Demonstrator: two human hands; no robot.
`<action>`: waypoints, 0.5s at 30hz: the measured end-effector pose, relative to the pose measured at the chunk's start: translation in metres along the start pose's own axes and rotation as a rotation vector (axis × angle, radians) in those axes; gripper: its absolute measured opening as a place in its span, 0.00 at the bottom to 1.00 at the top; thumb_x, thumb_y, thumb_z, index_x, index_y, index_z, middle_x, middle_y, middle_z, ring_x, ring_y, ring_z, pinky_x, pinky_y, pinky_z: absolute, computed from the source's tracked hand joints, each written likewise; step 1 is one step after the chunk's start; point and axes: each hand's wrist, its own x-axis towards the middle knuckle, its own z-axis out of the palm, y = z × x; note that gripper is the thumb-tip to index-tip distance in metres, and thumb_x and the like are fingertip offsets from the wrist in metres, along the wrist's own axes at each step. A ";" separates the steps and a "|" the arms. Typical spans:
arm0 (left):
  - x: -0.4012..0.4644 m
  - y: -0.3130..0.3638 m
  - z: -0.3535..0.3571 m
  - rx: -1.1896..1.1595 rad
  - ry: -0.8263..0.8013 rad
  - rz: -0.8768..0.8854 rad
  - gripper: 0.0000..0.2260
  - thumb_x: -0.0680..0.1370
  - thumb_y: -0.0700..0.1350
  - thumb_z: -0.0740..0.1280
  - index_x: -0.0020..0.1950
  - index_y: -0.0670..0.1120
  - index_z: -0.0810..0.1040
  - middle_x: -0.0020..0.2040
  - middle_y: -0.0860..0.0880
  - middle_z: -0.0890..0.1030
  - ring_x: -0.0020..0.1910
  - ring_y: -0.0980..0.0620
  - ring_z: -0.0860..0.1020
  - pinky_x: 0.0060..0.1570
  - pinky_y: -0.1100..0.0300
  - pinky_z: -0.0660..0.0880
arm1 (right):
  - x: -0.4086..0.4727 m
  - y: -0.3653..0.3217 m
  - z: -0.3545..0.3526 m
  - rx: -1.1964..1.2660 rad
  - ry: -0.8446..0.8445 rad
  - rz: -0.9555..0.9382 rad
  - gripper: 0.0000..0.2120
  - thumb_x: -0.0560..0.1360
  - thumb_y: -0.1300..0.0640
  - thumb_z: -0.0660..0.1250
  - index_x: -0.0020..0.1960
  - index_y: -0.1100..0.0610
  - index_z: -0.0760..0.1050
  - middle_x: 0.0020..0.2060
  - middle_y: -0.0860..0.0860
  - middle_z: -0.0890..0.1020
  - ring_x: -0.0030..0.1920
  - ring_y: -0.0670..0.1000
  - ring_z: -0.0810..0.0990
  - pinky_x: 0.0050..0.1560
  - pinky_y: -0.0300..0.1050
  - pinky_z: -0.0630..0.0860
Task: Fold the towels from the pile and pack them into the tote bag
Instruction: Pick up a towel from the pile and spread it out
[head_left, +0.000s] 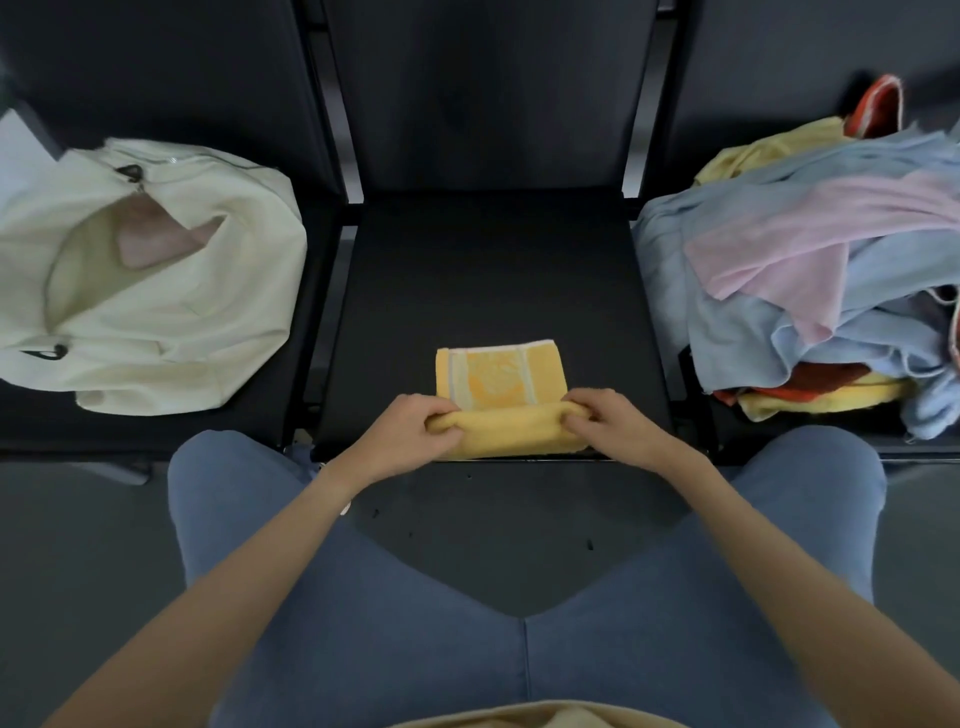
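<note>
A yellow towel (501, 384) with a patterned band lies on the middle black seat (488, 270), near its front edge. Its near edge is rolled or folded up. My left hand (410, 431) grips the left end of that fold and my right hand (605, 421) grips the right end. A cream tote bag (171, 312) lies on the left seat with its zip open and something pinkish inside. A pile of towels (810, 270), blue, pink, yellow and red, is heaped on the right seat.
The three black seats have upright backs behind them. Metal gaps run between the seats. My knees in blue trousers are just below the middle seat's front edge. Dark floor shows between them.
</note>
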 end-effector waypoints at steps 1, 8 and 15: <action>0.003 0.001 -0.001 -0.045 0.036 -0.010 0.05 0.74 0.41 0.66 0.42 0.45 0.81 0.33 0.50 0.77 0.30 0.59 0.71 0.33 0.65 0.66 | 0.001 0.000 0.000 0.109 0.064 0.018 0.06 0.78 0.59 0.61 0.47 0.57 0.76 0.38 0.48 0.77 0.38 0.45 0.74 0.39 0.38 0.69; 0.035 0.000 0.003 -0.276 0.355 -0.179 0.09 0.78 0.45 0.68 0.57 0.47 0.76 0.52 0.54 0.77 0.49 0.58 0.74 0.42 0.70 0.69 | 0.020 0.010 0.010 0.453 0.135 0.216 0.20 0.72 0.51 0.73 0.60 0.55 0.72 0.54 0.48 0.79 0.54 0.47 0.78 0.53 0.41 0.76; 0.036 -0.001 0.016 -0.587 0.411 -0.428 0.23 0.78 0.50 0.68 0.69 0.42 0.68 0.59 0.49 0.74 0.56 0.53 0.73 0.50 0.62 0.70 | 0.040 0.014 0.026 0.155 0.200 0.186 0.18 0.77 0.52 0.67 0.61 0.59 0.67 0.48 0.48 0.75 0.49 0.48 0.74 0.42 0.38 0.69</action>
